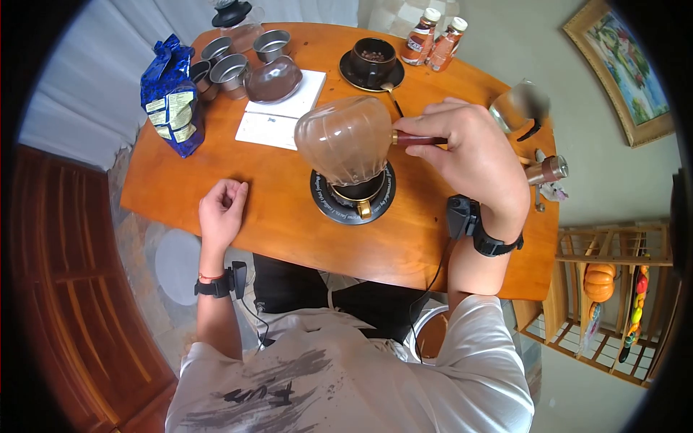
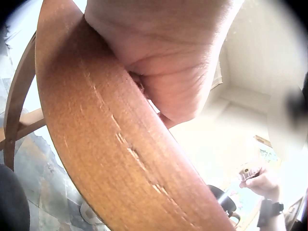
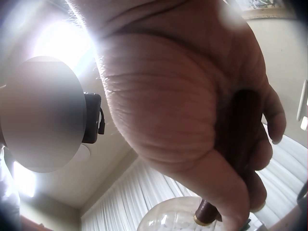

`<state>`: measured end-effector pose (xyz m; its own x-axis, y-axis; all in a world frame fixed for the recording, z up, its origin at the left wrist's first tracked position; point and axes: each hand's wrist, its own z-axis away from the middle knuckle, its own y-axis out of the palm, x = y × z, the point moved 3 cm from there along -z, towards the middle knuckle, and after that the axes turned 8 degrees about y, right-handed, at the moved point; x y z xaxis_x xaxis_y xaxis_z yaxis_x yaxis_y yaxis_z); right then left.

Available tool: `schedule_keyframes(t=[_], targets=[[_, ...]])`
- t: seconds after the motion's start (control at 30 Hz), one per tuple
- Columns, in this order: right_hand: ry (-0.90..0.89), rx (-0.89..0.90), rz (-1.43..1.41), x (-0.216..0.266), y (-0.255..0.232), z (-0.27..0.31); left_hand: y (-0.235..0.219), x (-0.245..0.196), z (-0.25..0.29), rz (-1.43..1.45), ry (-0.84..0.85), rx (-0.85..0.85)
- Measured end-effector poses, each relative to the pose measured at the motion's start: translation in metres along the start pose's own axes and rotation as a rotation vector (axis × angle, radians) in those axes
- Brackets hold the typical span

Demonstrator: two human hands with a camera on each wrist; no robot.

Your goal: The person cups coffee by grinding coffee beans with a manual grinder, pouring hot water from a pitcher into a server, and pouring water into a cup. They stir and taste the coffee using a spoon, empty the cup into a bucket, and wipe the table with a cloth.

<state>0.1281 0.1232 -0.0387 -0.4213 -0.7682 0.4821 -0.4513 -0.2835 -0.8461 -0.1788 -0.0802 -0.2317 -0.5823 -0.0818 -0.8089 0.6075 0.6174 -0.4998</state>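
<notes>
In the head view my right hand [image 1: 469,141] grips the dark wooden handle [image 1: 426,139] of a ribbed glass pot [image 1: 343,137]. The pot is tipped with its mouth down, right over a black cup [image 1: 359,193] with a gold handle. That cup stands on a round black saucer [image 1: 325,206] with white lettering. From the right wrist view, fingers and thumb wrap the handle [image 3: 245,130], and part of the clear pot [image 3: 168,216] shows below. My left hand [image 1: 222,213] rests at the table's front edge, fingers loosely curled around nothing.
On the wooden table [image 1: 274,238] a blue bag [image 1: 173,101], several metal tins [image 1: 231,72] and a glossy brown rounded vessel [image 1: 273,79] stand at left. Behind are a black cup of beans [image 1: 373,61] and two white-capped bottles [image 1: 420,40]. A glass jug [image 1: 512,112] stands at right.
</notes>
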Motion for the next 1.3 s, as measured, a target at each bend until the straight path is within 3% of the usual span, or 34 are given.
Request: schedule_keyframes(t=[0.2, 0.27, 0.5, 0.67, 0.9, 1.0, 1.1, 1.3], targets=[[0.007, -0.025, 0.010, -0.001, 0.001, 0.000, -0.004, -0.002, -0.001, 0.085, -0.036, 0.054], [0.024, -0.022, 0.020, 0.001, 0.000, 0.000, -0.006, 0.000, -0.002, 0.236, -0.141, 0.152], [0.033, -0.005, 0.049, 0.001, 0.000, 0.002, -0.012, -0.019, -0.002, 0.364, -0.229, 0.307], [0.014, -0.002, 0.073, -0.001, 0.001, 0.003, -0.008, -0.048, 0.000, 0.637, -0.433, 0.332], [0.024, -0.030, 0.065, 0.000, -0.003, 0.004, -0.006, -0.078, -0.019, 0.830, -0.386, 0.327], [0.003, -0.063, 0.068, 0.000, -0.003, 0.004, -0.004, -0.097, -0.031, 1.212, -0.491, 0.254], [-0.006, -0.060, 0.067, -0.002, -0.002, 0.004, -0.005, -0.112, -0.043, 1.406, -0.452, 0.258], [0.057, -0.004, 0.016, -0.004, -0.002, 0.003, 0.010, -0.130, -0.053, 1.494, -0.407, 0.351]])
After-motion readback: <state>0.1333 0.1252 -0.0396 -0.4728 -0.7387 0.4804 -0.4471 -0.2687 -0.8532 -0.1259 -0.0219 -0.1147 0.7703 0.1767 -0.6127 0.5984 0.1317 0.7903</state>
